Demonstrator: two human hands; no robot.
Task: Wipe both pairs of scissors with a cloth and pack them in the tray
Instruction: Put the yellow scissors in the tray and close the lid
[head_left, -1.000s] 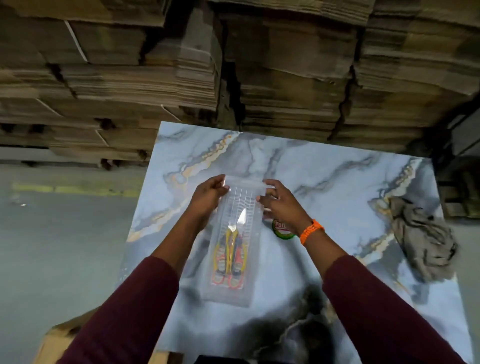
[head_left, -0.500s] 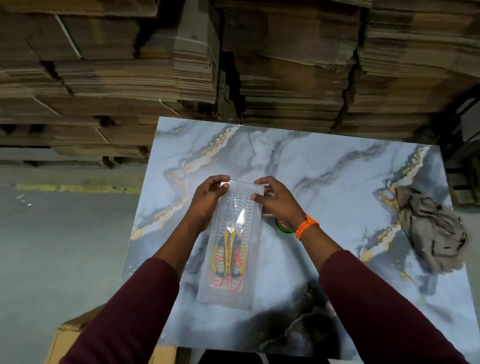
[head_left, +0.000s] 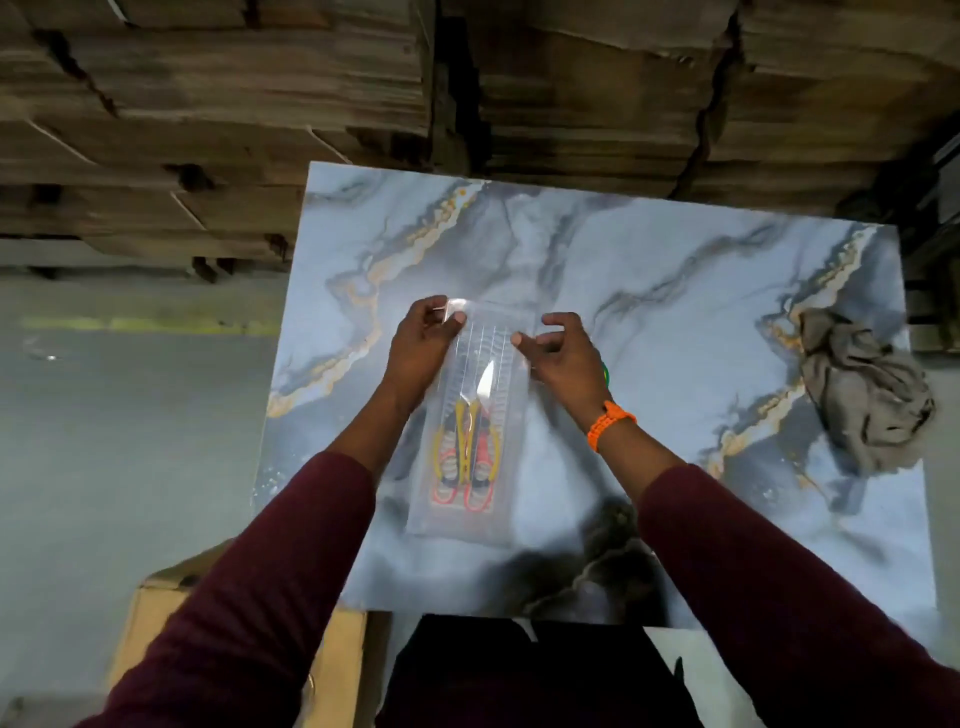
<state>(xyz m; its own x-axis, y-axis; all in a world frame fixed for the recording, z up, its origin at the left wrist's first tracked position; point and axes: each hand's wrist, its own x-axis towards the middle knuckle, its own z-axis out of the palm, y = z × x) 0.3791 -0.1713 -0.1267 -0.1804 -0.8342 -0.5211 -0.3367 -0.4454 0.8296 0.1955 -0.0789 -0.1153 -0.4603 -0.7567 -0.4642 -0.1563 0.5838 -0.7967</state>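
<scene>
Pinching the far left corner of a clear plastic tray (head_left: 467, 525), a person's left hand (head_left: 423, 345) works at a marble-patterned table (head_left: 649, 291). The right hand (head_left: 563, 358) sits at the tray's far right edge, fingers curled and one fingertip on the plastic; whether it grips cannot be told. Both pairs of scissors (head_left: 467, 452) lie side by side inside the tray, blades pointing away. The cloth (head_left: 865, 395) lies crumpled well apart, near the table's right edge. An uneven pull on the thin plastic could tilt the tray and slide the scissors out of their seat.
</scene>
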